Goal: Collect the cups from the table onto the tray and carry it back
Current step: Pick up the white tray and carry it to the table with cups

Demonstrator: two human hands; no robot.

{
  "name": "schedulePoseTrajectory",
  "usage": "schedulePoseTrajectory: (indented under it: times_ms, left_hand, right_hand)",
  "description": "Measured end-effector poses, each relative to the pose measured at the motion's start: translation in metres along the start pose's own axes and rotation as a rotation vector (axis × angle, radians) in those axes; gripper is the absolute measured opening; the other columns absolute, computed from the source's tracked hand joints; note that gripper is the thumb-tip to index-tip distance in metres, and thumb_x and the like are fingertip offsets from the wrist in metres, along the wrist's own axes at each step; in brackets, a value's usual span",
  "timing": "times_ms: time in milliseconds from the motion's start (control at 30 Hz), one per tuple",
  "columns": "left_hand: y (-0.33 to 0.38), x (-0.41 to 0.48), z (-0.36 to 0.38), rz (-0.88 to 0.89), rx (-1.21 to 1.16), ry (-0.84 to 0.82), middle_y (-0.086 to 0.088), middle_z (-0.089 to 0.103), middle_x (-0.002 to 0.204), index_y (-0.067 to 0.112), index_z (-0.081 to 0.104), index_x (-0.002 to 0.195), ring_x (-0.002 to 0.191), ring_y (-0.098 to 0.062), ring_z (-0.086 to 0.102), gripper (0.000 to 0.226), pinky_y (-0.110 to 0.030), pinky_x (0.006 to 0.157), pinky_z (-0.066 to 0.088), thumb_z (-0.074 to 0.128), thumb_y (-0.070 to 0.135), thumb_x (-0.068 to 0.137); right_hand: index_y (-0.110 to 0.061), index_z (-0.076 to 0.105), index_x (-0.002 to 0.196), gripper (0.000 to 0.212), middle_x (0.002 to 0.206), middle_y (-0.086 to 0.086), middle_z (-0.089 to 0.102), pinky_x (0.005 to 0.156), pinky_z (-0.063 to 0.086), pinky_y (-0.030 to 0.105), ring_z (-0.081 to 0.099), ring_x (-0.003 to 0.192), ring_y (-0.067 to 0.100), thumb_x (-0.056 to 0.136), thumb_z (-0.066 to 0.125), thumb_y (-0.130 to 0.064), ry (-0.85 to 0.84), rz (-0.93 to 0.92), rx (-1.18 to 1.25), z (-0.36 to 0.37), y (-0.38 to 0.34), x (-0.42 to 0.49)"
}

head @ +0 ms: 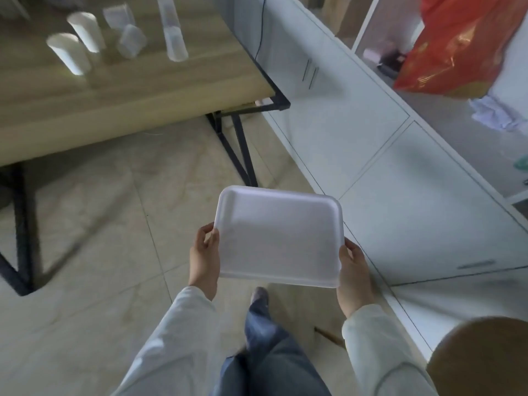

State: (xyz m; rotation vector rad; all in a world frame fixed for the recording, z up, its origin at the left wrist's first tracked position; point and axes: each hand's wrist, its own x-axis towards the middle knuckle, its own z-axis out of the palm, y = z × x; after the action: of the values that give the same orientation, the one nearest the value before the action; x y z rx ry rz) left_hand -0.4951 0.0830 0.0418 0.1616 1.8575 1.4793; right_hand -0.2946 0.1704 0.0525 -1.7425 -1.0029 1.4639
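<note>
The pale tiled floor [94,224] fills most of the room, and a long white cabinet [371,155] runs along it from 12 o'clock down to 4 o'clock. A big wooden table [120,104] with black legs stands at 10 o'clock. Low at 6 o'clock a person in light sleeves and blue jeans stands over the floor. They hold a white tray [278,238] out flat in front of them, and it has nothing on it. The left hand [204,254] grips the tray's left edge, fingers curled shut around the rim. The right hand [353,271] grips the right edge the same way, thumb on top. A red bag [454,44] sits up at 2 o'clock on top of the cabinet. The cups are all far from the tray, up at 11 o'clock on the table. Two white cups [85,31] stand close side by side. Just to their right are some clear cups [131,41], and a tall clear stack [173,32] stands right of those. They look blurry.
</note>
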Motion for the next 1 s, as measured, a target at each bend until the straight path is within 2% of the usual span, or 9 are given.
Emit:
schedulePoseTrajectory:
  times_ms: [200, 267, 333, 433, 533, 633, 800, 867, 1000]
  left_hand:
    - [0.036, 0.054, 0.016, 0.014, -0.021, 0.096, 0.007, 0.055, 0.078, 0.020, 0.054, 0.104, 0.069, -0.011, 0.047, 0.017, -0.023, 0.057, 0.036, 0.039, 0.020, 0.096]
    - [0.051, 0.072, 0.021, 0.018, -0.030, 0.140, 0.007, 0.054, 0.078, 0.019, 0.054, 0.104, 0.068, -0.009, 0.047, 0.017, -0.022, 0.057, 0.036, 0.039, 0.019, 0.096]
    - [0.065, 0.089, 0.025, 0.023, -0.051, 0.174, 0.007, 0.055, 0.078, 0.018, 0.054, 0.104, 0.068, -0.008, 0.048, 0.017, -0.020, 0.056, 0.038, 0.039, 0.019, 0.097]
    - [0.079, 0.113, 0.021, 0.026, -0.064, 0.235, 0.007, 0.055, 0.079, 0.018, 0.053, 0.104, 0.068, -0.007, 0.049, 0.016, -0.013, 0.051, 0.040, 0.039, 0.020, 0.097]
    - [0.091, 0.135, 0.012, 0.011, -0.084, 0.290, 0.006, 0.055, 0.079, 0.017, 0.053, 0.105, 0.068, -0.009, 0.049, 0.016, -0.021, 0.056, 0.038, 0.039, 0.021, 0.097]
    - [0.097, 0.161, -0.002, -0.011, -0.106, 0.341, 0.001, 0.056, 0.081, 0.018, 0.054, 0.105, 0.069, -0.015, 0.050, 0.017, -0.027, 0.060, 0.040, 0.040, 0.023, 0.096]
    - [0.117, 0.210, -0.036, -0.009, -0.148, 0.375, -0.004, 0.057, 0.086, 0.018, 0.054, 0.105, 0.078, -0.022, 0.051, 0.018, -0.034, 0.071, 0.042, 0.040, 0.026, 0.096]
    - [0.130, 0.227, -0.050, -0.003, -0.178, 0.376, -0.005, 0.057, 0.088, 0.019, 0.054, 0.105, 0.081, -0.024, 0.052, 0.018, -0.036, 0.075, 0.043, 0.041, 0.027, 0.096]
    - [0.164, 0.261, -0.088, 0.047, -0.217, 0.413, 0.005, 0.055, 0.081, 0.016, 0.052, 0.106, 0.071, -0.010, 0.051, 0.016, -0.025, 0.064, 0.041, 0.040, 0.022, 0.097]
  right_hand:
    - [-0.018, 0.051, 0.121, 0.031, 0.109, 0.005, 0.060, 0.078, 0.048, 0.033, 0.058, 0.096, 0.024, 0.092, 0.038, -0.019, -0.128, -0.023, -0.018, 0.048, -0.047, 0.053]
    - [-0.017, 0.050, 0.119, 0.030, 0.107, 0.003, 0.060, 0.069, 0.047, 0.026, 0.058, 0.090, 0.020, 0.092, 0.038, -0.018, -0.165, -0.026, -0.022, 0.065, -0.067, 0.071]
    - [-0.019, 0.051, 0.115, 0.026, 0.101, -0.001, 0.060, 0.065, 0.046, 0.026, 0.058, 0.084, 0.015, 0.092, 0.039, -0.016, -0.202, -0.026, -0.019, 0.086, -0.085, 0.091]
    - [-0.022, 0.052, 0.113, 0.027, 0.095, -0.004, 0.061, 0.068, 0.048, 0.030, 0.059, 0.086, 0.019, 0.090, 0.039, -0.016, -0.246, -0.024, -0.085, 0.118, -0.102, 0.115]
    - [-0.020, 0.053, 0.116, 0.031, 0.104, 0.003, 0.061, 0.067, 0.047, 0.031, 0.059, 0.090, 0.024, 0.089, 0.038, -0.017, -0.287, -0.044, -0.153, 0.151, -0.114, 0.129]
    - [-0.024, 0.052, 0.112, 0.027, 0.098, 0.000, 0.060, 0.065, 0.045, 0.030, 0.058, 0.085, 0.021, 0.090, 0.037, -0.017, -0.332, -0.061, -0.188, 0.186, -0.124, 0.137]
    - [-0.023, 0.052, 0.112, 0.026, 0.099, -0.003, 0.059, 0.077, 0.045, 0.033, 0.057, 0.091, 0.022, 0.091, 0.037, -0.018, -0.381, -0.120, -0.240, 0.255, -0.143, 0.144]
    - [-0.020, 0.052, 0.113, 0.027, 0.104, 0.002, 0.060, 0.079, 0.046, 0.036, 0.058, 0.095, 0.026, 0.090, 0.038, -0.018, -0.388, -0.131, -0.236, 0.282, -0.153, 0.144]
    - [-0.015, 0.055, 0.111, 0.033, 0.108, 0.012, 0.060, 0.080, 0.048, 0.045, 0.058, 0.095, 0.032, 0.083, 0.041, -0.025, -0.434, -0.157, -0.287, 0.345, -0.171, 0.142]
